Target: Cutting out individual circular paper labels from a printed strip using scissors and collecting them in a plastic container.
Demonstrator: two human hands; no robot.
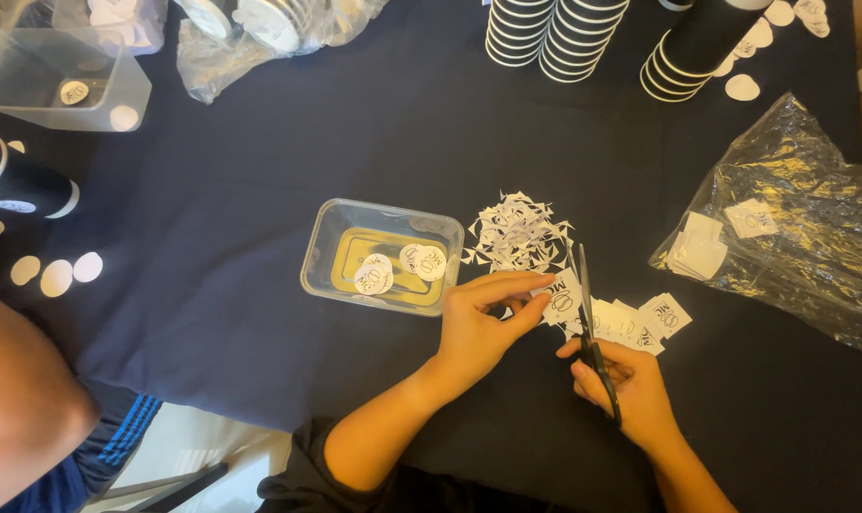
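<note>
Left fingers: thumb and forefinger of the left hand (478,323) pinch a small white paper square (562,302) with a dark printed mark, just right of centre frame.
Right fingers: the right hand (630,385) is closed through the handles of black scissors (592,337), blades pointing up the frame and meeting the square's right edge; whether the blades are parted is hard to tell.
Beside the hands: a loose stack of printed squares (644,323) lies just right of the scissors, touching the cloth.
Above the hands: a heap of small white paper scraps (518,231) sits near centre.
Left of the scraps: a clear plastic tub (322,261) holds a few round white cut-outs (397,268).
Right edge: a crumpled clear bag (811,237) with more white squares inside.
Top of frame: stacks of black cups (554,33) with white rims, lying on their sides.
Upper left: a second clear tub (32,71) and another plastic bag (260,38).
Left edge: white discs (56,275) on the dark cloth (260,161), near another person's arm (22,399) at lower left.
</note>
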